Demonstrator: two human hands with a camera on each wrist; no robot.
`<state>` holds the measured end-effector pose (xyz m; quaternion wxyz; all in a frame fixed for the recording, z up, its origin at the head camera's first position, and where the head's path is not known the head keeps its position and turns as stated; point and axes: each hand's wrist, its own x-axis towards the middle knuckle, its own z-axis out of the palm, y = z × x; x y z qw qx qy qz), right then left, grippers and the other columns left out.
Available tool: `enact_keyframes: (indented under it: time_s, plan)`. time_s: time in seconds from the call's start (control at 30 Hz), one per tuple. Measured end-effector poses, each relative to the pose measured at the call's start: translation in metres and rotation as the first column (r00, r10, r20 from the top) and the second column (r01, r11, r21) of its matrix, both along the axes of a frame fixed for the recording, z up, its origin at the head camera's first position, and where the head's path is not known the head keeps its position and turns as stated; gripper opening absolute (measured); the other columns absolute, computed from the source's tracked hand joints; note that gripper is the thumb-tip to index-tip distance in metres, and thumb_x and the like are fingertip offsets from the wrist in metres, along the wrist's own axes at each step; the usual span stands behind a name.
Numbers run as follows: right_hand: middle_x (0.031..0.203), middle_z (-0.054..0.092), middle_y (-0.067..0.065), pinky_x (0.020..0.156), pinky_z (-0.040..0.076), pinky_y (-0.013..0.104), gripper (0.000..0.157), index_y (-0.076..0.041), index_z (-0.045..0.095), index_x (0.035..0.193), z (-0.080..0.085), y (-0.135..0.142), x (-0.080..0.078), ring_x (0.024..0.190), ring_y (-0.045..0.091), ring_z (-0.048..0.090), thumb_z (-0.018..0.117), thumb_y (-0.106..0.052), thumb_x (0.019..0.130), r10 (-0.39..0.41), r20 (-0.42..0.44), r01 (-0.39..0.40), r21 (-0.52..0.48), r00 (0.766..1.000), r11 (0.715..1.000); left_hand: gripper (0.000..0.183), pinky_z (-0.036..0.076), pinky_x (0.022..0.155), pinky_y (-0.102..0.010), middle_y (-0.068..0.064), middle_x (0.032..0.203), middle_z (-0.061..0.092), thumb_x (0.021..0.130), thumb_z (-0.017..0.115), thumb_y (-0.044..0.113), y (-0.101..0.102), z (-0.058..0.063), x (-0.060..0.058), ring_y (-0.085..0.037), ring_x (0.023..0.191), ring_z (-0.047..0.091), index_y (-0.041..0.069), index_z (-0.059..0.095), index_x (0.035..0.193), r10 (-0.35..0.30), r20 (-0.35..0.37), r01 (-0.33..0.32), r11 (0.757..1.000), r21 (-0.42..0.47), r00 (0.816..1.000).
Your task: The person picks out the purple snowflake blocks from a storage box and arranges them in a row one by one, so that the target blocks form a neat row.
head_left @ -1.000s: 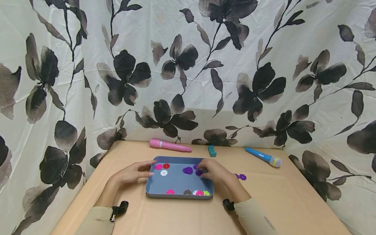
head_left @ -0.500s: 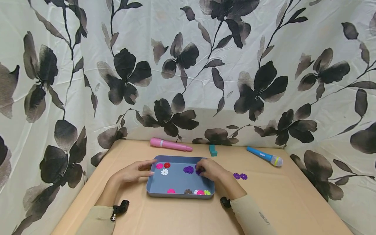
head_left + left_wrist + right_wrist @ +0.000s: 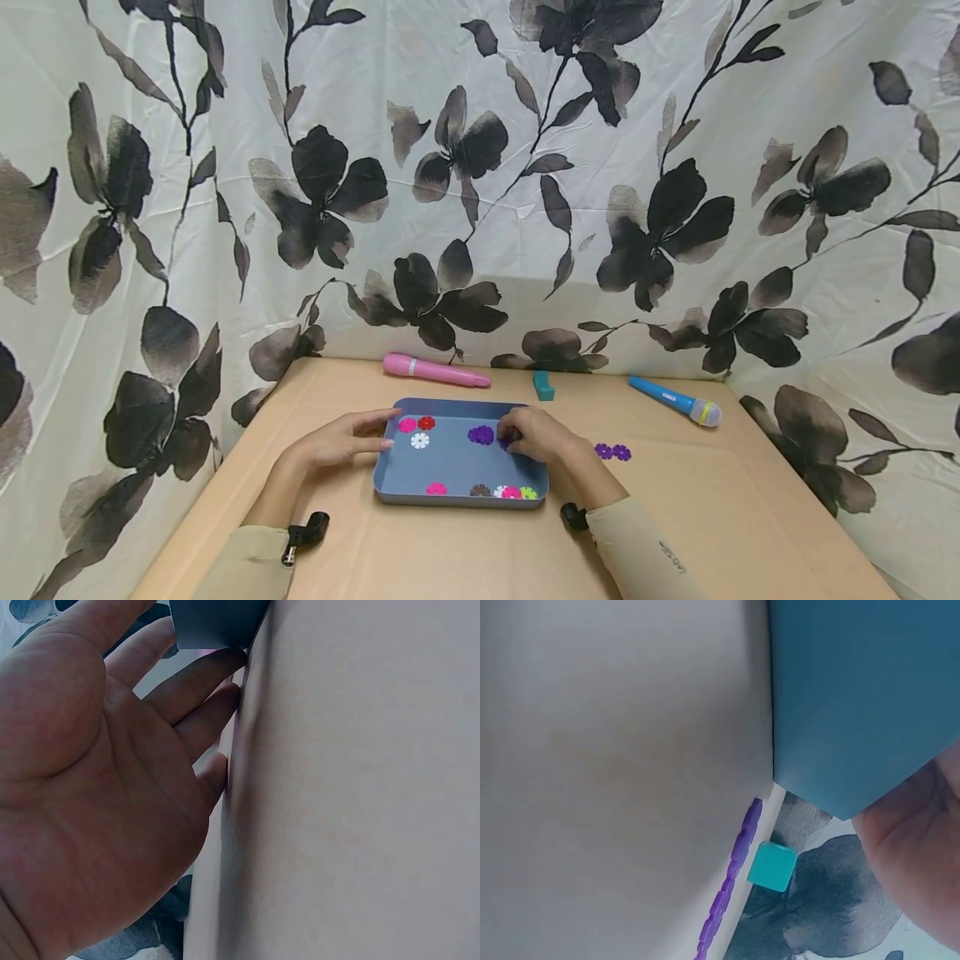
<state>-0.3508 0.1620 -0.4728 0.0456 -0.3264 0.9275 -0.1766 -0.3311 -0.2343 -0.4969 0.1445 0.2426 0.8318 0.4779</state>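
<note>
A blue-grey tray lies on the table with small flower-shaped plastic discs in it. My left hand is at its left wall, fingertips right at the rim; in the left wrist view the fingers stretch loosely beside the tray's corner. Inside the right end, my right hand pinches a purple flower-shaped disc, mostly hidden by the fingers. Just left of it is a cluster of purple discs. Pink, red and white discs sit at the tray's far left.
More discs, among them a brown one, line the tray's near wall. Two purple discs lie on the table to the right. Behind are a pink toy microphone, a teal block and a blue microphone. A floral curtain stands behind.
My right fingers have closed in over the purple discs at the tray's right end, covering more of them. The right forearm has shifted slightly left, uncovering the table discs. My left hand stays put.
</note>
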Motion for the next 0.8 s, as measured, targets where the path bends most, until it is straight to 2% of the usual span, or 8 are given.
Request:
enact_keyframes:
  time_s: [0.17, 0.47, 0.6, 0.8]
  plan:
    - [0.09, 0.07, -0.004, 0.073, 0.054, 0.024, 0.015, -0.013, 0.076, 0.1, -0.0005, -0.0002, -0.0016, 0.082, 0.009, 0.059, 0.079, -0.002, 0.09, 0.002, 0.05, 0.0, -0.029, 0.999, 1.0, 0.067, 0.024, 0.126, -0.06, -0.016, 0.166, 0.039, 0.101, 0.07, 0.03, -0.0002, 0.0002, 0.0002, -0.04, 0.154, 0.033, 0.011, 0.043, 0.159, 0.014, 0.001, -0.014, 1.0, -0.018, 1.0]
    - [0.087, 0.063, -0.008, 0.069, 0.05, 0.021, 0.018, -0.02, 0.07, 0.086, -0.004, 0.0018, -0.0004, 0.08, 0.007, 0.056, 0.081, -0.006, 0.09, -0.015, 0.05, 0.018, -0.046, 0.999, 0.999, 0.065, 0.024, 0.126, -0.062, -0.017, 0.165, 0.039, 0.101, 0.07, 0.027, -0.0003, 0.0001, 0.0007, -0.042, 0.154, 0.033, 0.011, 0.045, 0.159, 0.007, -0.002, -0.007, 1.0, -0.008, 1.0]
    - [0.091, 0.061, -0.006, 0.07, 0.051, 0.021, 0.016, -0.018, 0.072, 0.085, -0.003, 0.0029, 0.0016, 0.082, 0.01, 0.056, 0.081, -0.005, 0.09, -0.026, 0.077, 0.031, -0.069, 0.997, 0.997, 0.066, 0.022, 0.126, -0.063, -0.017, 0.165, 0.039, 0.101, 0.07, 0.029, -0.0007, 0.0, 0.0012, -0.042, 0.155, 0.032, 0.011, 0.044, 0.159, 0.007, 0.003, -0.007, 1.0, -0.007, 1.0]
    - [0.09, 0.066, -0.003, 0.067, 0.054, 0.019, 0.01, -0.01, 0.077, 0.086, -0.0019, 0.0051, 0.0033, 0.078, 0.009, 0.059, 0.083, -0.003, 0.087, 0.0, 0.131, 0.021, -0.16, 0.991, 0.987, 0.067, 0.023, 0.126, -0.062, -0.018, 0.165, 0.039, 0.101, 0.071, 0.03, -0.0005, 0.0003, 0.0012, -0.042, 0.154, 0.033, 0.01, 0.043, 0.159, 0.008, 0.0, -0.008, 1.0, -0.006, 1.0]
